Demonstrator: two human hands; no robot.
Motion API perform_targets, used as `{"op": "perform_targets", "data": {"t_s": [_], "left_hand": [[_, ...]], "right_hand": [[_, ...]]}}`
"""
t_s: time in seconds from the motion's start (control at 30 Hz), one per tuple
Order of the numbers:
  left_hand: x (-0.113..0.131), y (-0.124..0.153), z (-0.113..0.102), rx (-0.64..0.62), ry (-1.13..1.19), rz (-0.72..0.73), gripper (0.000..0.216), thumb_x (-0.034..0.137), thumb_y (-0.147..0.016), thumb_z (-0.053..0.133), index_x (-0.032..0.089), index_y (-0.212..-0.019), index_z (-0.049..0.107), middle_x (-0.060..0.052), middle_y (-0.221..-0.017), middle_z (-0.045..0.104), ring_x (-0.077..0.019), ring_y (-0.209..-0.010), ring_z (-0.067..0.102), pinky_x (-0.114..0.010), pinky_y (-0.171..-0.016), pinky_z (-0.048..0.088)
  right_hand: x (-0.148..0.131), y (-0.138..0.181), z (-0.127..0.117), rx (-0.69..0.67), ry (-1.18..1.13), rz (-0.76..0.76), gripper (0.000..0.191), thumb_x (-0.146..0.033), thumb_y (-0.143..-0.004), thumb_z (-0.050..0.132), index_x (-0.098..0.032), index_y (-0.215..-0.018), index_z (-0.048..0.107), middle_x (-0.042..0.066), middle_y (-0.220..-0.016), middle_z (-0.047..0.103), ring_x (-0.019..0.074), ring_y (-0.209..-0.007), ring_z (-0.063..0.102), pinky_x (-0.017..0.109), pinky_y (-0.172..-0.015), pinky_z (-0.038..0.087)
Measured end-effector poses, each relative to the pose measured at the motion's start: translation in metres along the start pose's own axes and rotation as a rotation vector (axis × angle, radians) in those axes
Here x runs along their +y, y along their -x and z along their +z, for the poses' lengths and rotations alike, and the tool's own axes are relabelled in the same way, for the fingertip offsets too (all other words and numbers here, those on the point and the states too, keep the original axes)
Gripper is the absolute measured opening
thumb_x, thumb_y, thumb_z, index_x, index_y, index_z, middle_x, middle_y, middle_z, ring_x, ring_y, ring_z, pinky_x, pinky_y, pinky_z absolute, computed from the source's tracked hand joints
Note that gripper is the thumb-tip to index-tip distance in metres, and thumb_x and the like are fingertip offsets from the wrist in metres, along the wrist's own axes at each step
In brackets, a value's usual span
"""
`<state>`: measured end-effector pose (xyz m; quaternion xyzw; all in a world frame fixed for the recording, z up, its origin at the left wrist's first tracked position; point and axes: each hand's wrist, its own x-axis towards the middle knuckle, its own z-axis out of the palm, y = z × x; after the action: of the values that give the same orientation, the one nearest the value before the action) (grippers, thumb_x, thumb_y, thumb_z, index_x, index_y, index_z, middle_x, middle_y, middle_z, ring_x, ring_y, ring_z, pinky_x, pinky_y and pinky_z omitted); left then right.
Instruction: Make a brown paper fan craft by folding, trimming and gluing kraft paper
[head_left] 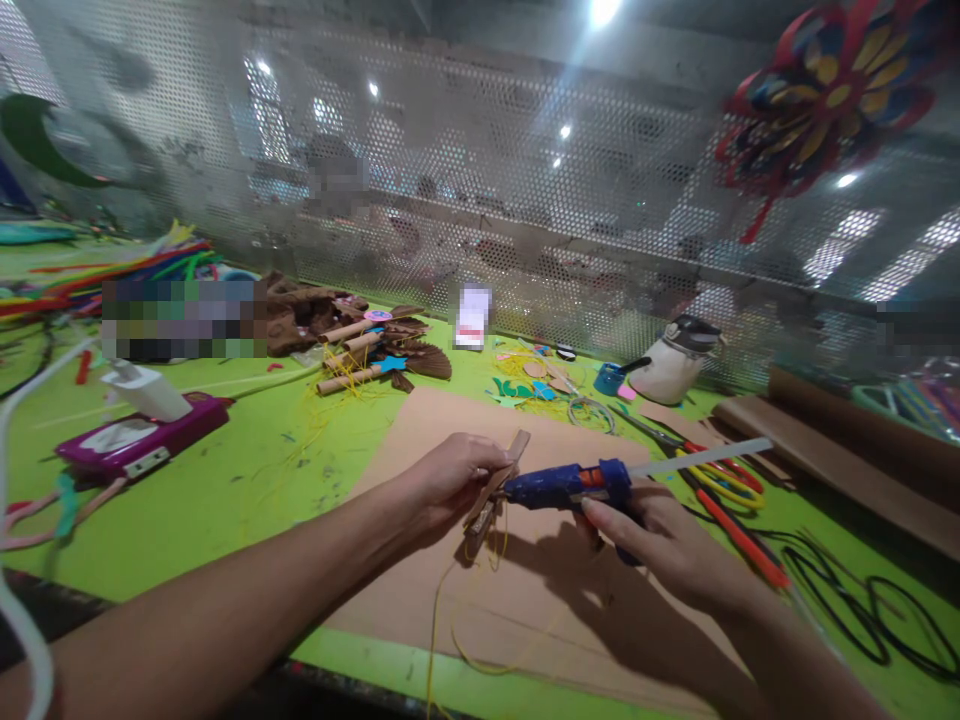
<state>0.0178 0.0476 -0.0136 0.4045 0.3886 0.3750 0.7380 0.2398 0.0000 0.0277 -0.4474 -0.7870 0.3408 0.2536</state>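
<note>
My left hand (456,480) is closed on a small brown cardboard piece (501,482) with yellow string (459,610) hanging from it. My right hand (660,540) grips a blue hot glue gun (576,486), index finger along its trigger side. The gun's nozzle touches the cardboard piece, and a clear glue stick (701,457) pokes out of its back to the right. Both hands hover over a brown cardboard sheet (420,420) on the green table (225,490).
Brown paper rolls and fan shapes (367,352) lie behind. A pink box with a white charger (142,425) sits left, pipe cleaners (112,270) far left. Scissors (720,480), black cable (870,600), a white glue jar (675,362) and cardboard strips (847,450) are right. A perforated screen (525,200) backs the table.
</note>
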Motion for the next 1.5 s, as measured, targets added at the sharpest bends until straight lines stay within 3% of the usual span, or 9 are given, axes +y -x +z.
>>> {"op": "perform_targets", "data": {"t_s": [0.17, 0.47, 0.8, 1.2, 1.5], "left_hand": [[0.001, -0.001, 0.001, 0.020, 0.042, 0.026, 0.013, 0.018, -0.068, 0.064, 0.012, -0.058, 0.057, -0.005, -0.062, 0.059, -0.0117, -0.055, 0.052, -0.024, -0.053, 0.038], [0.004, 0.000, 0.000, 0.005, 0.044, -0.023, 0.012, 0.021, -0.068, 0.063, 0.012, -0.061, 0.059, -0.005, -0.060, 0.058, -0.0120, -0.052, 0.050, -0.024, -0.049, 0.038], [0.004, 0.002, 0.002, 0.002, 0.034, -0.008, 0.013, 0.020, -0.065, 0.062, 0.013, -0.057, 0.056, 0.000, -0.050, 0.050, -0.0097, -0.043, 0.044, -0.024, -0.044, 0.034], [0.005, 0.002, 0.003, 0.029, 0.051, -0.017, 0.011, 0.020, -0.066, 0.063, 0.012, -0.060, 0.060, -0.006, -0.061, 0.060, -0.0122, -0.052, 0.051, -0.025, -0.050, 0.036], [0.005, 0.003, 0.002, 0.042, 0.051, -0.024, 0.012, 0.022, -0.066, 0.063, 0.012, -0.060, 0.060, -0.004, -0.056, 0.057, -0.0108, -0.047, 0.047, -0.025, -0.048, 0.034]], "right_hand": [[-0.003, 0.003, 0.002, -0.089, -0.013, 0.062, 0.040, -0.048, -0.090, 0.047, -0.015, -0.072, 0.061, 0.001, -0.065, 0.053, 0.0134, -0.060, 0.048, 0.025, -0.053, 0.039], [-0.001, 0.006, 0.004, -0.055, 0.039, 0.124, 0.042, -0.053, -0.086, 0.049, -0.016, -0.072, 0.062, 0.004, -0.071, 0.055, 0.0169, -0.066, 0.051, 0.029, -0.058, 0.041], [0.011, -0.002, -0.006, -0.014, -0.013, 0.027, 0.046, -0.051, -0.091, 0.043, -0.015, -0.067, 0.057, 0.004, -0.066, 0.054, 0.0151, -0.063, 0.049, 0.027, -0.057, 0.036], [0.003, 0.003, 0.005, -0.081, -0.057, 0.134, 0.041, -0.051, -0.087, 0.049, -0.015, -0.072, 0.060, 0.003, -0.069, 0.053, 0.0150, -0.064, 0.047, 0.026, -0.056, 0.035], [0.004, -0.002, -0.003, -0.019, -0.052, 0.065, 0.044, -0.052, -0.089, 0.045, -0.015, -0.067, 0.056, 0.002, -0.066, 0.050, 0.0140, -0.061, 0.045, 0.026, -0.054, 0.033]]}}
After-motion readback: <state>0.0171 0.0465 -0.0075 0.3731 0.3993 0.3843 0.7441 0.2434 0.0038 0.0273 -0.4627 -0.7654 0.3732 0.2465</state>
